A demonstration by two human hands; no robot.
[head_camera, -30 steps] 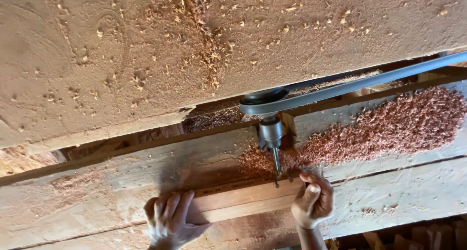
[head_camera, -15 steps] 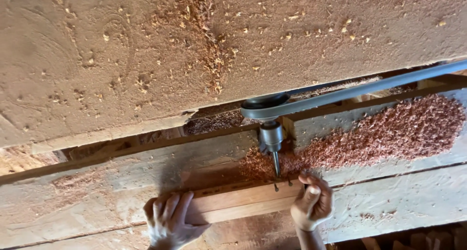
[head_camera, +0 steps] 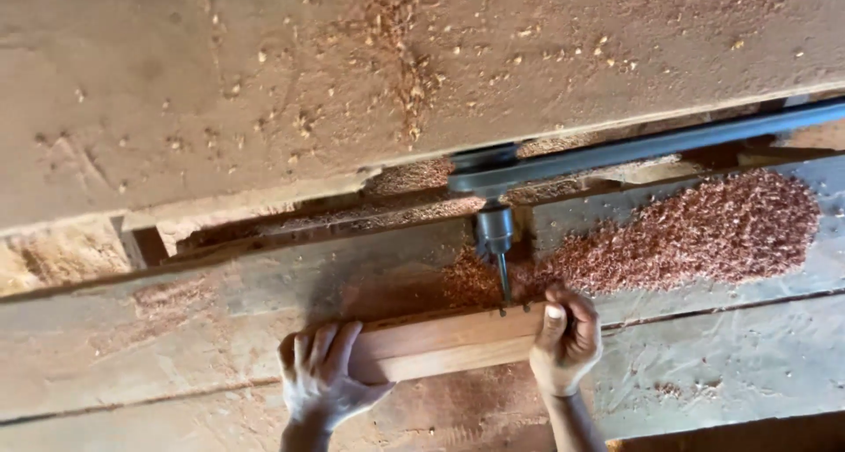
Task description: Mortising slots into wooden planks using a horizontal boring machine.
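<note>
Pressing left hand (head_camera: pixel 321 377), right hand (head_camera: pixel 563 342) grips wooden bar (head_camera: pixel 449 342).

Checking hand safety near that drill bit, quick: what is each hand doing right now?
Left hand: open, fingers spread, pressing flat on the wooden piece.
Right hand: closed, gripping the wooden piece's end, just beside the drill bit.
</note>
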